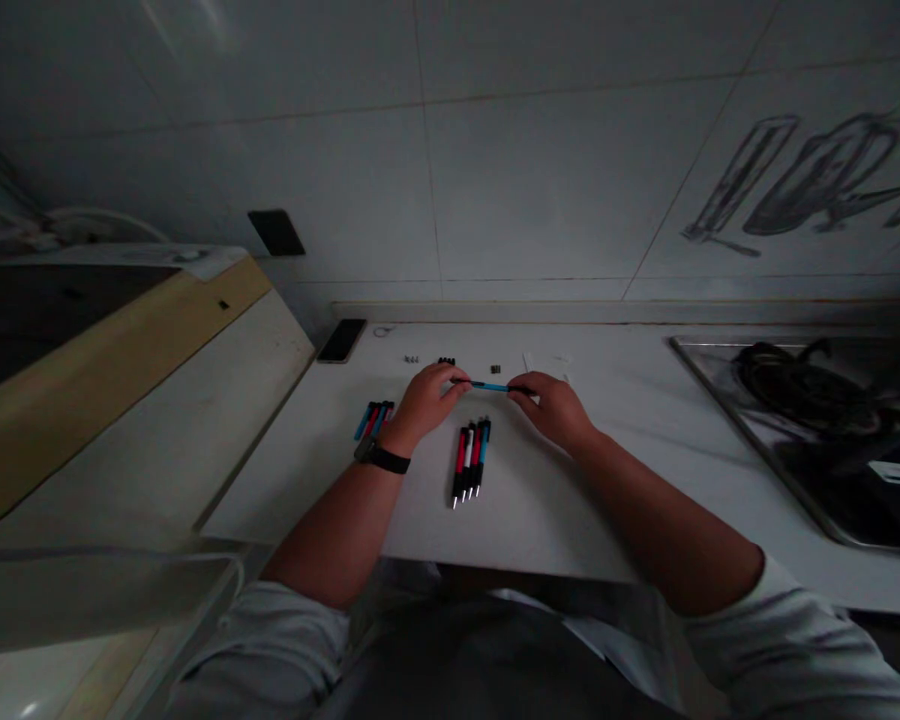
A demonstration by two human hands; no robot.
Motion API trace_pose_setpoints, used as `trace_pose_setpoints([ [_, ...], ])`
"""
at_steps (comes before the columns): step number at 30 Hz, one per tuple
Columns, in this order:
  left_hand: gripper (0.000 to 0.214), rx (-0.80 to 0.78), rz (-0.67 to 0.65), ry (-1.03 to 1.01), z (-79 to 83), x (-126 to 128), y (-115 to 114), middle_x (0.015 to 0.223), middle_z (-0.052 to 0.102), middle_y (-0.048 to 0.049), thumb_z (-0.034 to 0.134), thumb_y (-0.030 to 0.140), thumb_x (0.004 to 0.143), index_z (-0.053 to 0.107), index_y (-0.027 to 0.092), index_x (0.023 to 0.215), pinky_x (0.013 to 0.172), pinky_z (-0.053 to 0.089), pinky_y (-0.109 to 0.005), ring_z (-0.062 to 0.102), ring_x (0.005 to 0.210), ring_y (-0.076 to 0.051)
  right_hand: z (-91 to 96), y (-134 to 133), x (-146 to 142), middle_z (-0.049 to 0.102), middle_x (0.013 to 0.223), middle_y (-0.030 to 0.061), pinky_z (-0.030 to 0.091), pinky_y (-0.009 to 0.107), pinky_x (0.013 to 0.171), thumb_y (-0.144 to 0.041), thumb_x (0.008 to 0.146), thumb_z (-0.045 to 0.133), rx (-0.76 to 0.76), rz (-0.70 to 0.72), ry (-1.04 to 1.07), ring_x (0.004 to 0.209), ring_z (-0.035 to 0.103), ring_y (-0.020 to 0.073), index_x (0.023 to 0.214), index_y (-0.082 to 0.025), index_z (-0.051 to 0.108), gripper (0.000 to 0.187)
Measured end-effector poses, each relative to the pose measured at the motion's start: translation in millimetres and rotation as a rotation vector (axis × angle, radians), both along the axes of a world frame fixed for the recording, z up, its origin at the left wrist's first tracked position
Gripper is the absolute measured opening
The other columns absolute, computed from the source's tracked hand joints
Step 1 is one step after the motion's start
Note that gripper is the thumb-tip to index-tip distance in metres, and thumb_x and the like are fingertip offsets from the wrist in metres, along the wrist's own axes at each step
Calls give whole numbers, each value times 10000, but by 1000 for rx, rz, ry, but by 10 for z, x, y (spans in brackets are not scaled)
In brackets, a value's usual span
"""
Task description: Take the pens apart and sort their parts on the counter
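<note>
My left hand (429,396) and my right hand (549,402) hold a blue pen (489,386) between them, level above the white counter (540,500). Each hand pinches one end, fingers closed. A black watch sits on my left wrist. Just below the hands lies a row of several finished pens (471,460), red, white and blue, tips toward me. Another small pile of red and blue pens (373,418) lies left of my left hand.
Small dark pen parts (447,361) and white pieces lie beyond the hands near the wall. A phone (342,340) lies at the counter's back left. A steel hob with black grate (810,400) is at right. A wooden-edged unit stands left.
</note>
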State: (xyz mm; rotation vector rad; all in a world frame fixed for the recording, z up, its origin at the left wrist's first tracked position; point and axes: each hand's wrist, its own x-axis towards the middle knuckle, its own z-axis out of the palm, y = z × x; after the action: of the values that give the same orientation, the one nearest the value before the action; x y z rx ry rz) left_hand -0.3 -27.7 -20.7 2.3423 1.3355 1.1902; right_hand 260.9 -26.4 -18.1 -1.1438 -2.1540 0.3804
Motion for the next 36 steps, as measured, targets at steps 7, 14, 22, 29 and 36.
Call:
trace_pose_setpoints([
  [7,42,21,47,-58,28,-11,-1,973,749,-38,699,218,944,730,210,971,933,528,-355,692,968,-205,-16,-1,18,757,1038,92,536,352,814,-383,1001,565,-18,-86,33,863,690,224,1165,-213,711,277],
  [14,43,17,48,-51,40,-16,-1,966,741,-41,684,221,950,722,208,966,929,525,-354,687,960,-206,-53,27,25,737,1078,92,526,334,782,-382,943,628,-79,-86,92,837,682,211,1275,-226,615,367],
  [22,42,39,30,-37,12,-31,16,962,733,-39,684,234,955,720,220,972,918,525,-361,681,963,-214,-54,29,22,750,983,71,473,306,748,-348,960,596,-148,-56,11,820,671,209,1174,-225,631,249],
  [29,34,31,19,-46,17,-24,10,964,730,-30,688,223,955,718,214,967,912,517,-349,680,959,-202,-33,16,13,745,947,66,445,299,729,-367,980,582,-150,-58,-59,801,656,206,1137,-220,654,228],
  [36,46,1,21,-73,25,-24,8,964,731,-37,678,236,960,716,211,967,913,529,-350,685,953,-200,-48,24,14,741,947,66,454,298,729,-345,956,618,-165,-66,-61,798,650,204,1153,-217,637,236],
])
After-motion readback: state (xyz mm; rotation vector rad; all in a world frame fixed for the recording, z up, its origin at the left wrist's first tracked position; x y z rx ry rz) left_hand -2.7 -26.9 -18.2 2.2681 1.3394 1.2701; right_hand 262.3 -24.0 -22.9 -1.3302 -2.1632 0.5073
